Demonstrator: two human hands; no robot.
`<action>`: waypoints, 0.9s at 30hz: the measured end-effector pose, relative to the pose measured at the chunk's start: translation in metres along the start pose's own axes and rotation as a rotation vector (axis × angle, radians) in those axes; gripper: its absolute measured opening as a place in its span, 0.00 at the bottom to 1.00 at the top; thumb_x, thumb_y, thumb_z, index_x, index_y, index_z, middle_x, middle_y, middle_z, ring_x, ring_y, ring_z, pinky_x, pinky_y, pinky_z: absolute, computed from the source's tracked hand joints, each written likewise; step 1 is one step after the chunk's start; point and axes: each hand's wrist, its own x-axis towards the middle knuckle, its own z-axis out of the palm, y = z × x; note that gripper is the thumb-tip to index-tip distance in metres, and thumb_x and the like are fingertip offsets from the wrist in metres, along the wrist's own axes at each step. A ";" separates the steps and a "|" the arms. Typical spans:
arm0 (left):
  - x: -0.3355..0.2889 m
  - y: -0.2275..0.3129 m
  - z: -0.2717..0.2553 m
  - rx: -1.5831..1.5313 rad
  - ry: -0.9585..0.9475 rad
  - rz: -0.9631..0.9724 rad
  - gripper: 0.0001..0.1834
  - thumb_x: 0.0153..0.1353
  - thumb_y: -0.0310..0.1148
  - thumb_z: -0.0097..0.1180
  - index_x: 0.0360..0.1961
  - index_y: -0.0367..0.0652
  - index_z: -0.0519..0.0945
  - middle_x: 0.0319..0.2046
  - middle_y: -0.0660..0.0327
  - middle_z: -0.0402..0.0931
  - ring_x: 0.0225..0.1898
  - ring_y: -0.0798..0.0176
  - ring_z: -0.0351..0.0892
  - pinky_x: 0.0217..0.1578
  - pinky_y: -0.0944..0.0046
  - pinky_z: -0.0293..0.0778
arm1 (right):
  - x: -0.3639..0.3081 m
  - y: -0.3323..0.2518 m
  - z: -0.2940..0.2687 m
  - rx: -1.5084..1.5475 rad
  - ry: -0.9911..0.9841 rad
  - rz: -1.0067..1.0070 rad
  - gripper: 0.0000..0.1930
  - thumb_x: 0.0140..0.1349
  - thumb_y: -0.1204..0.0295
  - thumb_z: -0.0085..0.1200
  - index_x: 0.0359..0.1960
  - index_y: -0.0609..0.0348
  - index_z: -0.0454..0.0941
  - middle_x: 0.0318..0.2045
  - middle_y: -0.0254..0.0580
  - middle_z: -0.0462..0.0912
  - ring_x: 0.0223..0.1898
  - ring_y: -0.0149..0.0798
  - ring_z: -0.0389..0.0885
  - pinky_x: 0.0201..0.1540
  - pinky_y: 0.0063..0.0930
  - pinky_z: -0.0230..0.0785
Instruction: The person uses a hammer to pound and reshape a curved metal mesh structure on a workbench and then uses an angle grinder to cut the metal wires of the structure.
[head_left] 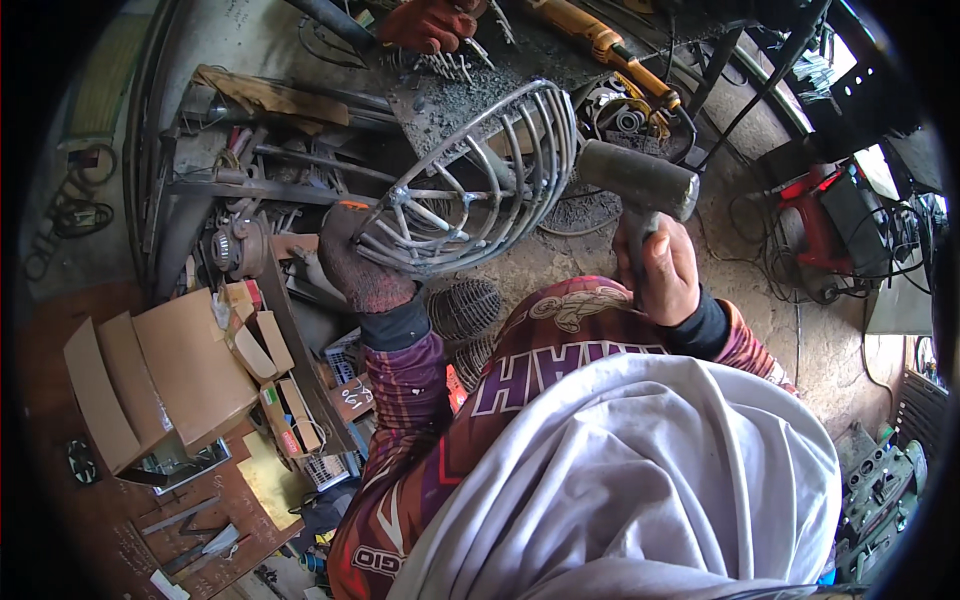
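My left hand [362,268], in a dark, worn work glove, is closed on the lower left end of a curved metal cage [399,195]. The cage is made of bent round bars joined at weld spots and is tilted in front of me. My right hand [668,272] is bare and wrapped round the handle of a club hammer [640,180]. The hammer's thick cylindrical head is up, just right of the cage and apart from it. Behind the cage is a steel work plate [425,115] scattered with dark grit.
A red glove [430,25] is at the plate's far end; whether a hand fills it I cannot tell. An orange power tool [610,50] lies beyond. Scrap metal and an open cardboard box [190,350] are at left, a red-and-black machine [820,230] with cables at right.
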 end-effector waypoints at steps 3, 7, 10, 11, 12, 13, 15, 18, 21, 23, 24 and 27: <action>-0.003 0.002 0.006 -0.115 -0.077 -0.149 0.07 0.60 0.34 0.56 0.30 0.42 0.75 0.31 0.58 0.79 0.31 0.59 0.81 0.31 0.60 0.80 | 0.000 0.000 -0.002 -0.023 -0.030 0.010 0.35 0.67 0.37 0.33 0.31 0.63 0.71 0.19 0.33 0.69 0.15 0.24 0.64 0.17 0.20 0.54; -0.006 -0.001 0.009 0.122 -0.032 0.044 0.08 0.61 0.34 0.56 0.31 0.42 0.75 0.29 0.57 0.78 0.28 0.57 0.81 0.29 0.58 0.81 | 0.000 -0.001 -0.002 -0.022 -0.024 0.032 0.35 0.67 0.37 0.33 0.31 0.63 0.71 0.19 0.33 0.70 0.15 0.25 0.64 0.18 0.20 0.54; -0.012 0.003 0.026 0.063 0.045 -0.031 0.08 0.60 0.35 0.57 0.30 0.43 0.74 0.27 0.58 0.77 0.25 0.58 0.80 0.25 0.60 0.81 | 0.003 -0.004 -0.002 -0.038 -0.048 0.023 0.35 0.68 0.37 0.33 0.31 0.64 0.71 0.18 0.33 0.70 0.15 0.25 0.64 0.18 0.20 0.54; -0.014 0.004 0.032 0.003 0.117 -0.098 0.09 0.60 0.36 0.58 0.29 0.43 0.74 0.25 0.59 0.77 0.23 0.60 0.79 0.23 0.62 0.80 | 0.003 -0.004 -0.002 -0.014 -0.052 0.024 0.34 0.69 0.39 0.34 0.33 0.65 0.71 0.17 0.31 0.69 0.16 0.25 0.63 0.19 0.21 0.54; -0.012 0.003 0.026 0.002 0.118 -0.097 0.09 0.60 0.36 0.58 0.29 0.43 0.74 0.25 0.59 0.77 0.23 0.60 0.79 0.23 0.62 0.80 | 0.003 -0.004 -0.002 0.009 -0.056 0.025 0.33 0.70 0.41 0.35 0.35 0.66 0.71 0.16 0.30 0.67 0.16 0.24 0.63 0.20 0.22 0.53; -0.009 0.003 0.019 0.014 0.083 -0.078 0.09 0.61 0.36 0.58 0.28 0.44 0.74 0.24 0.61 0.76 0.21 0.62 0.78 0.20 0.63 0.78 | 0.003 -0.004 -0.002 0.010 -0.058 0.025 0.33 0.70 0.41 0.35 0.35 0.66 0.71 0.16 0.30 0.67 0.16 0.24 0.63 0.20 0.22 0.53; -0.007 0.003 0.013 0.026 0.048 -0.058 0.09 0.61 0.36 0.58 0.27 0.45 0.73 0.22 0.62 0.75 0.19 0.64 0.77 0.18 0.65 0.76 | 0.002 -0.002 -0.002 0.020 -0.067 0.028 0.32 0.70 0.42 0.36 0.35 0.66 0.71 0.17 0.30 0.67 0.17 0.24 0.63 0.20 0.22 0.53; -0.007 0.000 0.013 0.002 0.135 -0.070 0.11 0.61 0.35 0.58 0.24 0.47 0.72 0.19 0.65 0.72 0.15 0.66 0.73 0.15 0.67 0.73 | 0.003 0.000 -0.003 0.018 -0.087 0.029 0.31 0.70 0.42 0.37 0.35 0.65 0.71 0.17 0.30 0.67 0.17 0.24 0.63 0.20 0.22 0.53; -0.007 0.001 0.006 0.147 0.044 0.004 0.10 0.61 0.34 0.57 0.24 0.47 0.72 0.18 0.65 0.72 0.15 0.66 0.73 0.15 0.67 0.73 | 0.004 -0.003 -0.001 0.021 -0.078 0.039 0.31 0.70 0.43 0.37 0.34 0.65 0.71 0.17 0.30 0.68 0.17 0.24 0.63 0.20 0.22 0.53; -0.008 0.004 0.012 0.030 0.046 -0.129 0.08 0.62 0.34 0.56 0.27 0.45 0.73 0.23 0.63 0.74 0.20 0.66 0.76 0.18 0.67 0.75 | 0.003 0.000 -0.002 0.015 -0.075 0.047 0.30 0.70 0.43 0.37 0.34 0.64 0.71 0.17 0.30 0.68 0.17 0.24 0.63 0.20 0.22 0.53; -0.007 0.002 0.008 0.029 0.047 -0.129 0.08 0.62 0.34 0.56 0.27 0.45 0.73 0.23 0.63 0.74 0.20 0.66 0.76 0.18 0.67 0.75 | 0.002 0.001 -0.002 0.010 -0.071 0.053 0.30 0.70 0.43 0.37 0.34 0.64 0.70 0.17 0.30 0.68 0.17 0.24 0.63 0.20 0.22 0.53; -0.008 0.000 0.003 0.153 0.054 -0.061 0.08 0.62 0.35 0.56 0.32 0.42 0.74 0.28 0.60 0.76 0.25 0.64 0.79 0.23 0.65 0.77 | 0.001 0.004 -0.002 -0.027 -0.050 0.085 0.32 0.69 0.39 0.34 0.34 0.61 0.71 0.21 0.32 0.70 0.17 0.23 0.64 0.20 0.19 0.55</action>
